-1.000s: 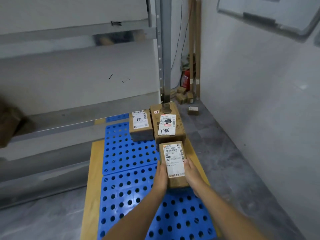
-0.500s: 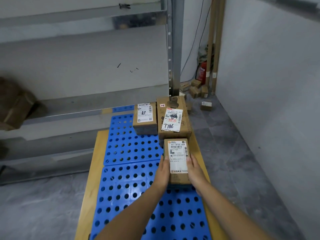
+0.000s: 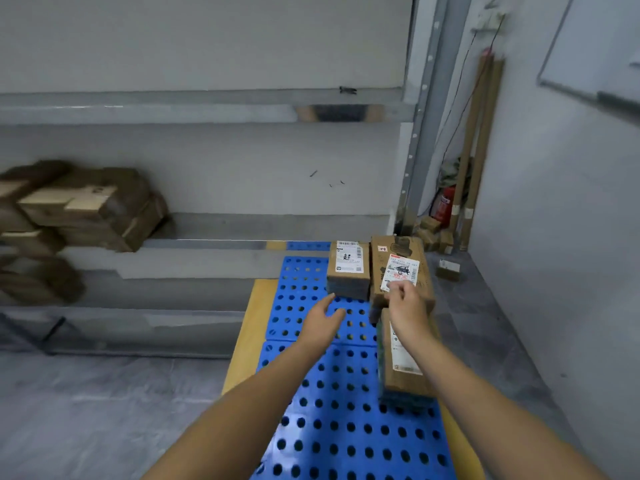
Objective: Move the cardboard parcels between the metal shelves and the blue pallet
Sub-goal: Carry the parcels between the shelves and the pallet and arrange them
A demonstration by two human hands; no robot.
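Risk lies with the near parcel, which sits at the 3 o'clock edge of the pallet. A forearm brushing it could tip it onto the floor. The right hand hovers over its far end, fingers loosely curled and gripping nothing I can make out. Whether the fingertips brush the label beyond, I cannot tell. The left hand, at 9 o'clock of it, is spread above bare pallet. Toward 12 o'clock stand the big parcel and small parcel. More parcels blur on the shelves, so a hasty reach there could topple them.
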